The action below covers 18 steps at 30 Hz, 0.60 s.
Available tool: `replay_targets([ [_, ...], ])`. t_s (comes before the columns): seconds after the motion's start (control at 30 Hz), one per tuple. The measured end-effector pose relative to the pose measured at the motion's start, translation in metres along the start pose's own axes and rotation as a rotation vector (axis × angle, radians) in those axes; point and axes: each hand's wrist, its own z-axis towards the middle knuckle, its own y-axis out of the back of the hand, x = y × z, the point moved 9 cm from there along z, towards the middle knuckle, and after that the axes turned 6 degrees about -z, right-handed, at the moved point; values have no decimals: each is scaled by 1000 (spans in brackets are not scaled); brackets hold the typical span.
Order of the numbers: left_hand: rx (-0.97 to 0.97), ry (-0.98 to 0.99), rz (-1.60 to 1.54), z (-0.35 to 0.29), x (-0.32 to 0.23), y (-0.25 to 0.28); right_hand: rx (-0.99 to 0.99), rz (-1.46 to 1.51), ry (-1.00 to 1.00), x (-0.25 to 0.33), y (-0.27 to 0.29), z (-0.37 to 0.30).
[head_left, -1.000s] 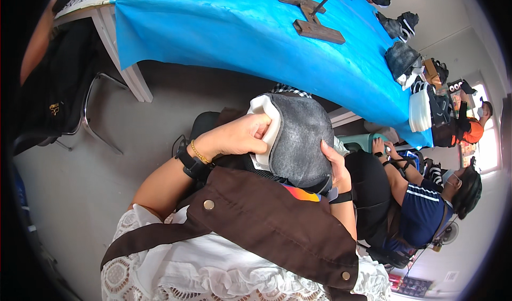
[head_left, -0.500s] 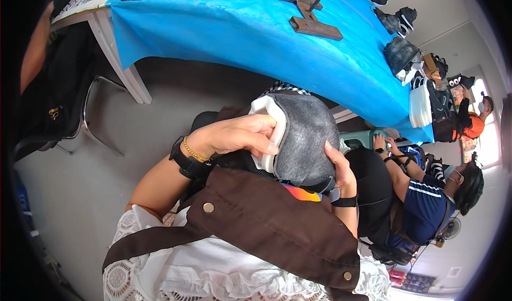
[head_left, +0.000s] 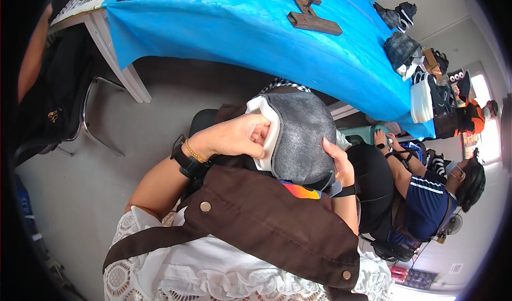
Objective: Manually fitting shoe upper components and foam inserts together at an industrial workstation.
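A grey, faded-looking cap (head_left: pixel 303 133) sits over my lap, its crown rounded and its opening turned to the left. White lining or padding (head_left: pixel 273 135) shows along that opening. My left hand (head_left: pixel 242 135) is closed at the opening, with curled fingers gripping the white lining; some fingertips are hidden inside it. On the cap's right side rests my right hand (head_left: pixel 340 165), thumb on top of the grey cloth and the other fingers out of sight beneath. A dark edge, perhaps the brim, shows below the crown.
A table with a blue cover (head_left: pixel 229 39) stands ahead, holding a brown metal stand (head_left: pixel 306 13). More dark caps (head_left: pixel 402 50) and a white stack (head_left: pixel 421 104) lie at its right end. A seated co-worker (head_left: pixel 429 199) is at right. A metal-legged chair (head_left: pixel 88 109) stands left.
My left fingers have curled in further at the lining, and the hand has shifted slightly left. The cap has moved a little left. My right hand keeps its hold.
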Motion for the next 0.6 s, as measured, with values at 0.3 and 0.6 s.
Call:
replay_targets([
  [0.3, -125, -28, 137, 1, -20, -8, -9, -220, 19, 0, 24, 2],
  [0.6, -18, 28, 155, 2, -16, -19, -46, -416, 90, 14, 15, -13],
])
